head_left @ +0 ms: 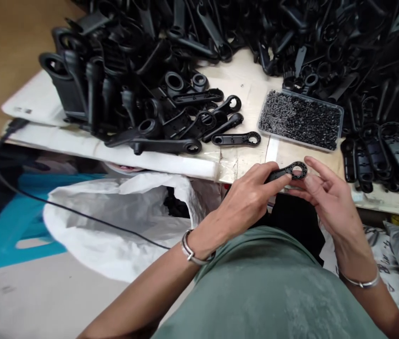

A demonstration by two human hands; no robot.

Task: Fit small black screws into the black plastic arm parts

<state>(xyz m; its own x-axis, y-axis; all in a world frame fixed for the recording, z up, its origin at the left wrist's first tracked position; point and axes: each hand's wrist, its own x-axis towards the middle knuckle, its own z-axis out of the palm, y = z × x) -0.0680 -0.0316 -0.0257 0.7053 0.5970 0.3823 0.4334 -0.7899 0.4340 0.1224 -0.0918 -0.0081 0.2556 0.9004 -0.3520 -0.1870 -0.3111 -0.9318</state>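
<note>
Black plastic ringed piece (281, 173), pinched in the left hand (247, 194) at the front edge of the table (241, 162), right hand (331, 197) loosely spread by its ring end, contact hard to tell; looks like a handling step, any next move calls for a steady grip, bare strip ahead, box (298, 141) of small parts (300, 117) beyond, heaped parts (166, 145) crowding left and right

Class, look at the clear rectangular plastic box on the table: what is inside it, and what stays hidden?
Inside the clear rectangular plastic box are many tiny pieces: greyish ones towards picture left, black ones towards right. They cover its bottom and whatever lies deeper.
</note>
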